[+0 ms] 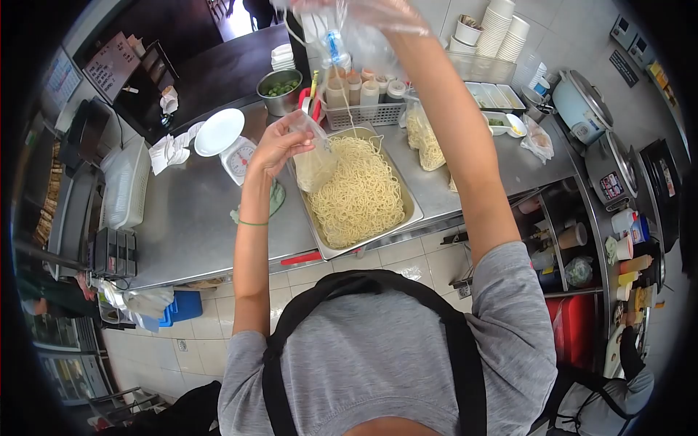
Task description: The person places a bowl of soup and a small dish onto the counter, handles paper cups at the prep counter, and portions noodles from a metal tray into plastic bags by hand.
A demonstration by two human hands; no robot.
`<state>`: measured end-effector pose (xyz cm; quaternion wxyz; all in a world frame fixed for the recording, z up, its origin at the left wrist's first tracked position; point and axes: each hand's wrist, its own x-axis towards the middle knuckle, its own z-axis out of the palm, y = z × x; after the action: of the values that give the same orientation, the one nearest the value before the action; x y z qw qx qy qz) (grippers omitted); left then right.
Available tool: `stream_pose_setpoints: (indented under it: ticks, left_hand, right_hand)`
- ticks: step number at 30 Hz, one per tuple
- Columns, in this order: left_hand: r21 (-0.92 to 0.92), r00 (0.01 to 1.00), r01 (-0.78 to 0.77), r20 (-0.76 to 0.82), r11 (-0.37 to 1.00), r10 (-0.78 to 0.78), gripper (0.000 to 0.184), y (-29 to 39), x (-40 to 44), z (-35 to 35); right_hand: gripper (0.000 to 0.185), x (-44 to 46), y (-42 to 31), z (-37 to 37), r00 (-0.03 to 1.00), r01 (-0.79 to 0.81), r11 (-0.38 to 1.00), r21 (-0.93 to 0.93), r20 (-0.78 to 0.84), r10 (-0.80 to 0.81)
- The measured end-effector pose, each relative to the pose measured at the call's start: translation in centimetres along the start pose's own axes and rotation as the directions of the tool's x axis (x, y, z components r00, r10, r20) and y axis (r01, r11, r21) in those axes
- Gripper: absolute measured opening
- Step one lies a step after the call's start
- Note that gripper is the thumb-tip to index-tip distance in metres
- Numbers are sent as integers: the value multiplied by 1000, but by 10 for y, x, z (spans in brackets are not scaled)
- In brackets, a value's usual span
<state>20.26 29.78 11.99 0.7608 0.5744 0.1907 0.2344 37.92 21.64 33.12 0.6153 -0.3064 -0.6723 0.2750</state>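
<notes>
My left hand (280, 147) pinches the upper edge of a clear plastic bag (314, 168). Some pale noodles seem to sit at the bottom of that bag, which hangs over the left side of a metal tray (415, 211). Loose yellow noodles (360, 192) fill the tray in a heap. High at the top edge of the view, my right hand (363, 10) is covered by clear plastic and partly cut off. Noodle strands dangle from it down toward the tray, so it appears closed on noodles, though its fingers are blurred.
Behind the tray stands a grey basket (363, 115) of sauce bottles. Filled noodle bags (424, 138) lie to its right. A kitchen scale (238, 158), a metal bowl of green fruit (281, 91) and a white crate (127, 185) are leftward. Cookers (582, 109) stand right; another person (607, 400) is lower right.
</notes>
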Motion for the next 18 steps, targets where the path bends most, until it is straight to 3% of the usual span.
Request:
stream_pose_setpoints:
  ticks: [1,2,5,7,9,12,15,16,18]
  left_hand:
    - [11,1000,-2,-3,1000,2,57,0,1,0]
    - [22,1000,-4,-6,1000,4,57,1,1,-1]
    - [54,1000,-15,-12,998,16,58,3,3,-1]
    - [81,1000,-26,1,996,26,60,5,2,2]
    - [114,999,-39,31,993,36,61,11,0,8]
    - [120,999,-35,16,992,33,64,13,-2,8]
    - [105,1000,15,25,994,-18,66,5,0,1]
    - [132,999,34,29,991,-38,67,3,2,-2]
    - [185,995,82,38,979,-91,67,-4,2,-7]
  right_hand:
    - [40,-7,5,1,999,-19,997,-77,34,22]
    - [44,-11,14,10,968,-250,963,-101,-22,250]
    - [34,-44,50,5,825,-260,790,-555,298,480]
    - [38,-75,91,5,808,-348,762,-547,238,540]
    - [42,-92,137,1,746,72,578,-813,429,510]
    - [34,-133,171,4,821,107,603,-790,412,395]
    - [23,-135,181,4,832,-61,504,-862,235,503]
    - [17,-126,167,8,862,-82,408,-909,142,487]
    - [16,-106,149,-6,940,-89,606,-790,134,313]
